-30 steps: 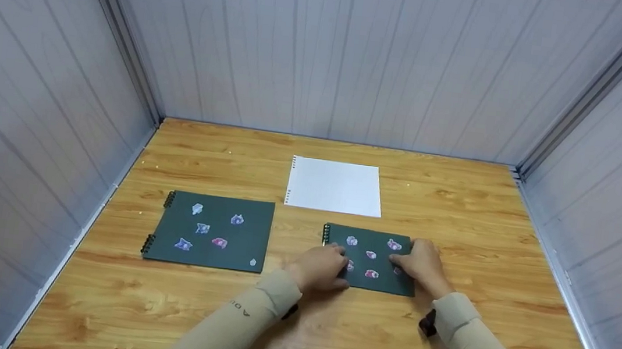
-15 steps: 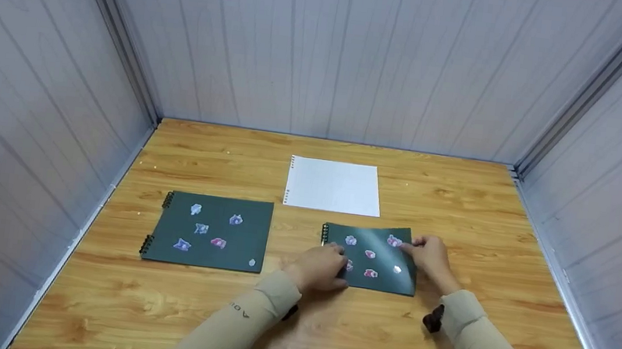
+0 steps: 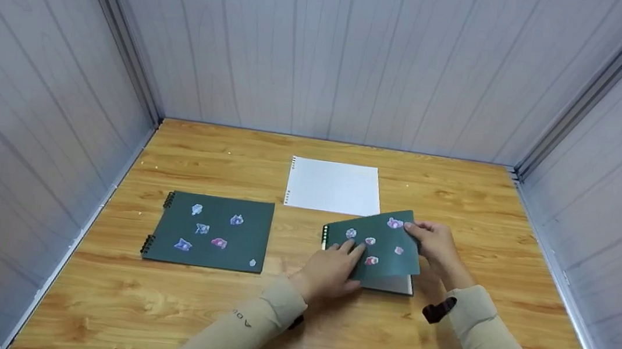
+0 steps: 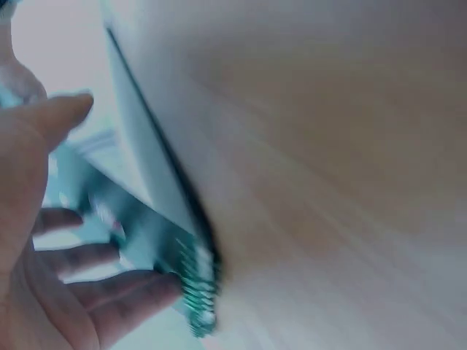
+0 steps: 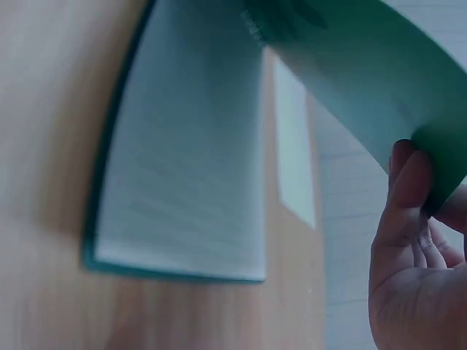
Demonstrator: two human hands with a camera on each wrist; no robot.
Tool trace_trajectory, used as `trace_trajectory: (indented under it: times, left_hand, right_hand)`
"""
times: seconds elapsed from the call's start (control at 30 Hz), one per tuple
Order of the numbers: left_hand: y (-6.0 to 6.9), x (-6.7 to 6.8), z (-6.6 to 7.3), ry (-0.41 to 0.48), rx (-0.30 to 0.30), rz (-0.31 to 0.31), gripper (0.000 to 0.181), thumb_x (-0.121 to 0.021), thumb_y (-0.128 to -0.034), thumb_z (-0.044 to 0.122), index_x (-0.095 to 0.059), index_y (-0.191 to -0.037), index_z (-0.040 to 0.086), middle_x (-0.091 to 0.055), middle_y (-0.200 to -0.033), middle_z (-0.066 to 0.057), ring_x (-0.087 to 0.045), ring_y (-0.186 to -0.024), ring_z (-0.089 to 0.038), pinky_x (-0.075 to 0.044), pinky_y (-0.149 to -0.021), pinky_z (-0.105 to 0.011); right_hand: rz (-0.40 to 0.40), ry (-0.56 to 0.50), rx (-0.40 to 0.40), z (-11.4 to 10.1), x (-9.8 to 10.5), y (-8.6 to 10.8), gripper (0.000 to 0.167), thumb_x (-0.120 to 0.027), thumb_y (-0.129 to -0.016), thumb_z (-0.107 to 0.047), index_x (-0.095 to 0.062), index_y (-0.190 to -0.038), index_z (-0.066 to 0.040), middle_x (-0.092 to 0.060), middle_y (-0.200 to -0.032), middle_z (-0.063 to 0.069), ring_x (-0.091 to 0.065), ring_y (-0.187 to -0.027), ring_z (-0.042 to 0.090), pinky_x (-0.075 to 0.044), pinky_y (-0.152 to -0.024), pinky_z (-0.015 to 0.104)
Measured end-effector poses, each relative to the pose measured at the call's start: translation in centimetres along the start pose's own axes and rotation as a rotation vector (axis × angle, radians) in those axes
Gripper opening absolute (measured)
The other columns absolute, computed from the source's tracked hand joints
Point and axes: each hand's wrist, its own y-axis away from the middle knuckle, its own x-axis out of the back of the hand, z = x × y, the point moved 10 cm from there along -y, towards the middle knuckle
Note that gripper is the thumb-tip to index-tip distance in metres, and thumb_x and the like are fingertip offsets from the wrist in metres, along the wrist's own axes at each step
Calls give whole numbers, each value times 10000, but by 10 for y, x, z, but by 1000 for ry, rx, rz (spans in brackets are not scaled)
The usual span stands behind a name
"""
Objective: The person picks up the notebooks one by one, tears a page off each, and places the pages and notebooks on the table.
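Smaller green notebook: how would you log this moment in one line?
right hand: pinches raised cover; left hand: at cover's left part; white pages: partly exposed; larger notebook: closed, flat

The dark green front cover (image 3: 384,252) of the smaller notebook (image 3: 374,253), flat a second ago and then bent up only at its far right corner, now stands raised along its whole right side, baring white pages (image 3: 392,283) beneath and overlapping the near right corner of the white sheet (image 3: 335,186) in the head view. The right hand (image 3: 436,248) has risen with it, pinching its right edge, while the left hand (image 3: 332,268) has slid farther right, its fingers reaching across the cover.
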Motion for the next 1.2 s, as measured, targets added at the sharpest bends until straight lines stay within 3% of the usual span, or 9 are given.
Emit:
trace_trajectory:
  times: [0.17, 0.27, 0.37, 0.5, 0.63, 0.8, 1.03, 1.2]
  left_hand:
    - [1, 13, 15, 10, 26, 76, 717, -617, -1104, 391, -353, -1701, 92, -505, -1664, -201, -687, -1347, -379, -608, -1067, -507]
    - [3, 15, 18, 19, 45, 99, 656, -553, -1134, 309, -332, -1707, 77, -504, -1663, -203, -702, -1329, -359, -622, -1046, -477]
    - [4, 16, 17, 67, 67, 114, 650, -533, -1138, 244, -297, -1718, 73, -501, -1663, -201, -692, -1344, -350, -607, -1075, -463]
    - [8, 19, 11, 174, 81, 172, 667, -536, -1119, 165, -269, -1722, 60, -521, -1634, -214, -683, -1351, -342, -588, -1104, -460]
    - [15, 28, 4, 327, 62, 282, 628, -479, -1114, 87, -280, -1706, 24, -534, -1610, -235, -642, -1405, -324, -556, -1146, -443]
    - [24, 41, -4, 462, 30, 420, 617, -485, -1086, 45, -324, -1678, -16, -531, -1607, -258, -576, -1475, -333, -505, -1200, -441]
    - [34, 70, -19, 535, -25, 592, 612, -541, -1062, -7, -356, -1642, -69, -542, -1582, -283, -609, -1433, -377, -543, -1154, -431]
    - [42, 90, -49, 753, 7, 662, 592, -530, -1059, -16, -361, -1622, -93, -559, -1558, -311, -657, -1360, -405, -610, -1058, -476]
  right_hand:
    - [-54, -138, 15, -18, -16, 6, 192, -659, -1101, -214, -762, -1070, -55, -757, -854, -36, -723, -765, 82, -629, -706, 241]
    - [-93, -190, 35, -22, -23, 8, 292, -571, -1145, -270, -770, -989, -124, -755, -842, -40, -713, -754, 89, -627, -707, 247]
    - [-109, -188, 47, -18, -24, 6, 411, -461, -1181, -326, -773, -1043, -97, -776, -871, -15, -735, -784, 112, -643, -739, 269]
    - [-106, 11, 76, -1, -25, 1, 503, -405, -1193, -320, -705, -1285, 72, -809, -1135, 163, -785, -1061, 265, -650, -970, 405]
    - [-143, 292, 144, 14, -38, 0, 502, -433, -1182, -251, -600, -1432, 150, -650, -1460, 313, -602, -1415, 458, -468, -1218, 577]
    - [-210, 556, 238, 24, -54, 4, 516, -466, -1168, -260, -580, -1463, 148, -579, -1523, 346, -507, -1482, 510, -393, -1255, 619]
    - [-244, 728, 302, 34, -50, 8, 517, -746, -997, -108, -615, -1454, 97, -450, -1634, 355, -376, -1558, 555, -290, -1300, 657]
    - [-238, 742, 267, 40, -37, 5, 617, -827, -921, -52, -598, -1476, 92, -381, -1689, 331, -276, -1608, 544, -240, -1320, 642]
